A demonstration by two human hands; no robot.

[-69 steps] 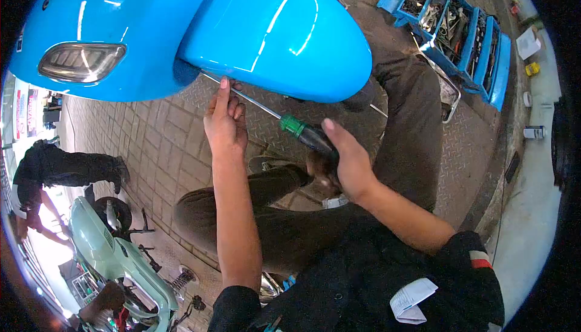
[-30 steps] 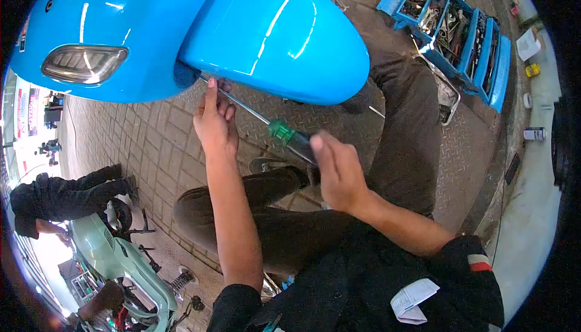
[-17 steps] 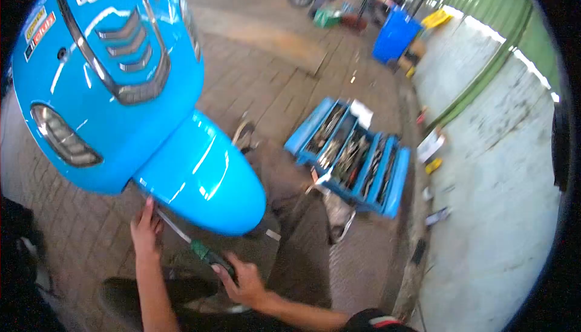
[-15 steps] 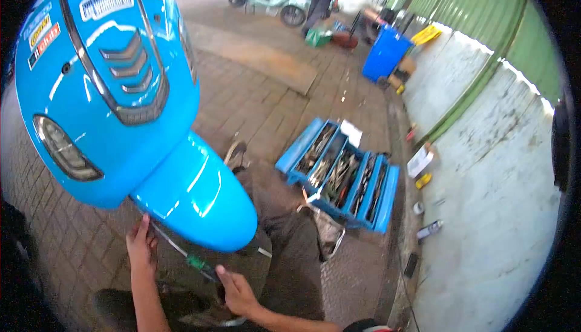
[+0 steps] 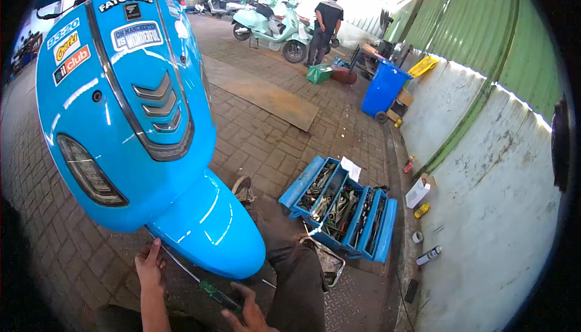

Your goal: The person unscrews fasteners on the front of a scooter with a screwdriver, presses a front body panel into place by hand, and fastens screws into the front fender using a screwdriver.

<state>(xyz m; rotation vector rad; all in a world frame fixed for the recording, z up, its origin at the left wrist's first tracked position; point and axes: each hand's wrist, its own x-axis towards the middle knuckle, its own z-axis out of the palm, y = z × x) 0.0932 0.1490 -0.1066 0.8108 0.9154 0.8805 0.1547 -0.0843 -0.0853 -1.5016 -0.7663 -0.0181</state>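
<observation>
A screwdriver (image 5: 216,294) with a green and black handle slants up and left, its metal shaft running under the edge of the blue front fender (image 5: 212,229). Its tip is hidden behind the bodywork. My left hand (image 5: 150,263) has its fingertips at the shaft, close below the fender edge. At the lower edge of the view, my right hand (image 5: 249,312) has thumb and fingers around the rear end of the handle. Above the fender rises the blue scooter body (image 5: 130,174) with stickers and a dark lamp.
A blue toolbox (image 5: 385,229) full of tools stands open to the right, beside a metal tray (image 5: 331,264). A spray can (image 5: 429,256) lies by the wall (image 5: 484,211). Farther back are a blue bin (image 5: 385,87), a standing person (image 5: 327,26) and a mint scooter (image 5: 260,23).
The view has swung up and right, bringing the scooter's stickered front, the wall and the background person into sight. Both hands remain at the screwdriver, now lower in view.
</observation>
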